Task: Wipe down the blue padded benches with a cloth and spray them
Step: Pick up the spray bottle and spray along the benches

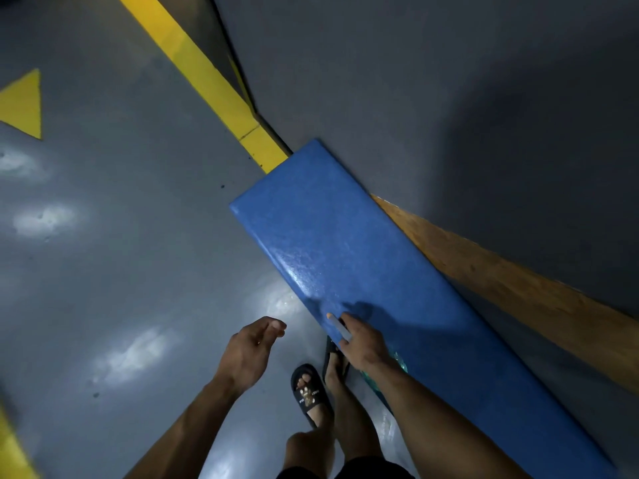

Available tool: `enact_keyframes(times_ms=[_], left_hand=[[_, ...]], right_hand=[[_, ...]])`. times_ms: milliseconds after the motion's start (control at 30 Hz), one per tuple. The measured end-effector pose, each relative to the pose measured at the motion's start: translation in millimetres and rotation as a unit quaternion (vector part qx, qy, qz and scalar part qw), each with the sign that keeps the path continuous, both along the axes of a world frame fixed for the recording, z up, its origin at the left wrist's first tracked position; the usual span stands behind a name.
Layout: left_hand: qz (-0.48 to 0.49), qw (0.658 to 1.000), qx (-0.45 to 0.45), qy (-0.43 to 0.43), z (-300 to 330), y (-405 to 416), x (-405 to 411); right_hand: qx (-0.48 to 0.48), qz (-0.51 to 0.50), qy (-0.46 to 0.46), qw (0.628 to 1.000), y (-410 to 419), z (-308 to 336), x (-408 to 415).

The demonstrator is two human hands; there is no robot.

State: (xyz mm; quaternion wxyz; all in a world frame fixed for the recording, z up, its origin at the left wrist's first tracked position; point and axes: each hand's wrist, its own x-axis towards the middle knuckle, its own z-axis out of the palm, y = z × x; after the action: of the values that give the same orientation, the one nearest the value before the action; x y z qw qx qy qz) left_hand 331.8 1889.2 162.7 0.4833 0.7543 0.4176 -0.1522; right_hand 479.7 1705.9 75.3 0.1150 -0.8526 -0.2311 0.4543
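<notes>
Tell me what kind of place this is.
Probably a gym or sports hall: a blue padded bench along a dark wall, and a glossy grey floor painted with a yellow line and triangle.

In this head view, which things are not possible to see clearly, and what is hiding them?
- Spray bottle: only the nozzle and a greenish part show; the right hand covers the rest.
- Cloth: none can be made out.
- Blue bench: its near end is cut off by the bottom edge.
- Left hand: seems to hold nothing, but its palm is turned away.
</notes>
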Motion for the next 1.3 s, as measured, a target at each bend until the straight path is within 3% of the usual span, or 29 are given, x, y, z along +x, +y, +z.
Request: enact_keyframes(times_ms=[133, 400, 633, 867, 1300], left_hand=[[0.024, 1.000, 0.001, 0.001, 2, 5, -2], [0.022, 1.000, 0.012, -0.003, 3, 14, 8], [-0.009, 1.000, 0.009, -0.004, 10, 17, 33], [-0.012, 1.000, -0.009, -0.006, 14, 30, 50], [-0.041, 0.998, -0.049, -0.021, 10, 108, 66]], right_hand=[[-0.015, 0.004, -0.008, 1.000, 21, 1, 10], [0.023, -0.133, 0.000, 0.991, 20, 3, 58], [0.009, -0.147, -0.029, 0.989, 1, 3, 90], [0.035, -0.287, -0.035, 0.957, -10, 2, 122], [0.046, -0.331, -0.049, 0.941, 43, 0, 122]])
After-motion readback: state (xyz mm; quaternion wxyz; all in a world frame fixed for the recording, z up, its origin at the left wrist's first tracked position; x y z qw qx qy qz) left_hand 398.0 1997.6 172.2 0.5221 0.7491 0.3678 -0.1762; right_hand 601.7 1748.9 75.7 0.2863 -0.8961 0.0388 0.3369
